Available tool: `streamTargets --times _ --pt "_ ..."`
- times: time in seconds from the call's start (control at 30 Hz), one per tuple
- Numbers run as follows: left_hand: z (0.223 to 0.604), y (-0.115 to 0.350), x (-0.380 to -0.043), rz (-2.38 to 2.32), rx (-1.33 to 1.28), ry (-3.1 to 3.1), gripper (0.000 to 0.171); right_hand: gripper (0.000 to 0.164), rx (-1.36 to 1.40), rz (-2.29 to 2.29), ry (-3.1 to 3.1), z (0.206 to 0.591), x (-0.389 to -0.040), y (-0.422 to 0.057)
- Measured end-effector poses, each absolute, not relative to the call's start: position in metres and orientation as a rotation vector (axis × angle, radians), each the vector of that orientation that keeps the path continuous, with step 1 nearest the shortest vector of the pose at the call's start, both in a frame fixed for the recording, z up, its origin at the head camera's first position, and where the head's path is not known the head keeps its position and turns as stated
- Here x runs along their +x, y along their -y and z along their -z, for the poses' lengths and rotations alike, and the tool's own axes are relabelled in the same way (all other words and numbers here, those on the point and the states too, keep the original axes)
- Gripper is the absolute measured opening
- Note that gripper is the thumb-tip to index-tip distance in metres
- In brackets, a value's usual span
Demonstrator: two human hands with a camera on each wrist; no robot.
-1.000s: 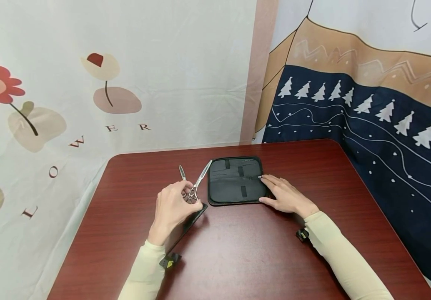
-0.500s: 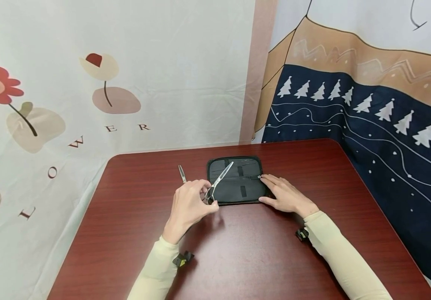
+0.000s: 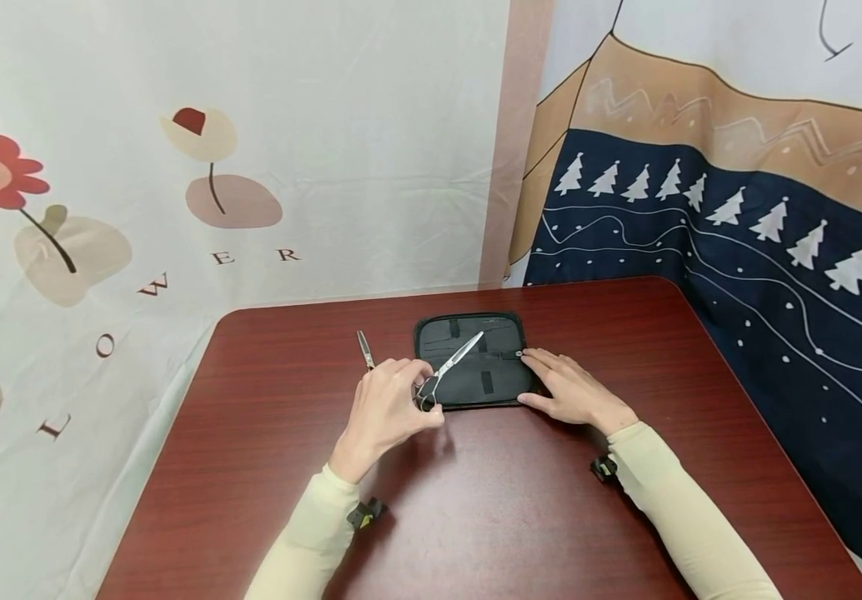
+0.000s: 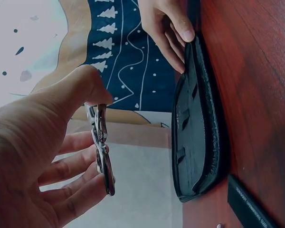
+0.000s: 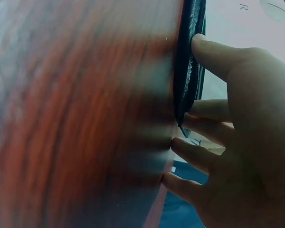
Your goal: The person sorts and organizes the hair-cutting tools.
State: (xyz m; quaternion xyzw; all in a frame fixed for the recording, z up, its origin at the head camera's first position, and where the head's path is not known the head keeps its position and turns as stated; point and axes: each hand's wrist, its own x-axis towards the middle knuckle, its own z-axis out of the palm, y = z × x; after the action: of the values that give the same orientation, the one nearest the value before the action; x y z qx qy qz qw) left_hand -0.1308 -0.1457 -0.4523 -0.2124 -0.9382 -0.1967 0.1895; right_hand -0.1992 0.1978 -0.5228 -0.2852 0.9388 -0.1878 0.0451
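My left hand (image 3: 388, 402) holds a pair of silver hairdressing scissors (image 3: 461, 352) by the finger loops, thumb on one side and fingertips on the other. In the head view their blades point to the far right and overlap the black zip case (image 3: 468, 393). Seen from the left wrist, the scissors (image 4: 101, 137) are edge-on and apart from the case (image 4: 213, 142). The case lies unzipped, its lining and elastic loops showing. At its right edge rests my right hand (image 3: 572, 390), thumb on the near corner, fingers extended along the side.
A second pair of scissors (image 3: 365, 350) lies left of the case, partly hidden by the left hand. In the left wrist view, a flat black piece with white lettering (image 4: 247, 205) lies beside the case on the reddish-brown table (image 3: 536, 508). Printed curtains (image 3: 371, 167) hang behind.
My left hand has moved right with the scissors, from beside the case to over its left edge, and the blades have tilted further right. The right hand stays put.
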Motion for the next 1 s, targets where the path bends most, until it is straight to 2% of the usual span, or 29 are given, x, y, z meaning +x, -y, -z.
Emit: streamTargets --times 0.23,0.57,0.8,1.0 --pt "0.449 0.146 -0.133 0.509 -0.63 2.637 0.043 0.077 -0.847 0.687 -2.888 0.509 -0.198 -0.209" --pt "0.443 0.145 -0.134 0.438 -0.692 2.619 0.041 0.078 -0.932 0.873 -3.01 0.466 -0.19 -0.209" --pt "0.438 0.142 -0.136 0.377 -0.754 2.616 0.043 0.079 -1.258 0.884 -3.043 0.44 -0.181 -0.186" --pt "0.434 0.136 -0.138 0.352 -0.804 2.619 0.042 0.075 -1.602 0.825 -3.019 0.433 -0.18 -0.165"
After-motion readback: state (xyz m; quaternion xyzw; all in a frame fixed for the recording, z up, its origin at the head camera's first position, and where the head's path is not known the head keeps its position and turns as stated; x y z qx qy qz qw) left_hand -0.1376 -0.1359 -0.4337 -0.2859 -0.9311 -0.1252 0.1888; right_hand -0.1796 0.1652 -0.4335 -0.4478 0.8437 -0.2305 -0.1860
